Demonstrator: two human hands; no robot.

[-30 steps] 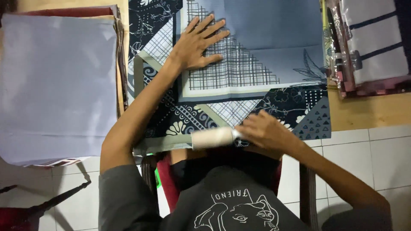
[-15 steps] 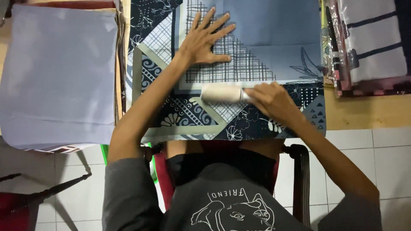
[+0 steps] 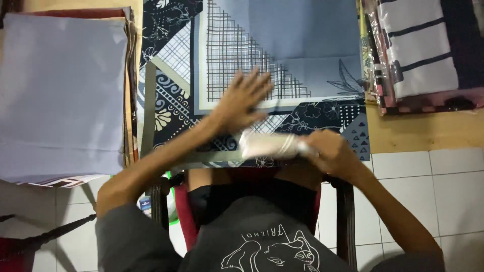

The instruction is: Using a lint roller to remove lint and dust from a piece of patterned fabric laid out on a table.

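I take the patterned scarf as my landmark: a blue-grey square with a grid panel, floral corners and dark geometric borders, spread flat on the wooden table. My left hand lies over the scarf's lower middle, fingers spread wide and palm down, holding nothing; it is blurred, so I cannot tell whether it presses the cloth or hovers just above it. My right hand sits at the scarf's near edge, fingers closed around the handle end of a pale lint roller. The roller lies sideways along that near edge, its drum pointing toward the left hand, just beside it; the drum looks to touch the cloth, though the blur leaves that uncertain.

Left of the scarf, close against its edge, is a stack of folded fabric topped by a plain lavender-grey piece. Right of the scarf lie packaged cloths in clear wrap, with white, dark and pink stripes. Below the scarf's near edge I see the dark wooden chair with red upholstery and a white tiled floor.
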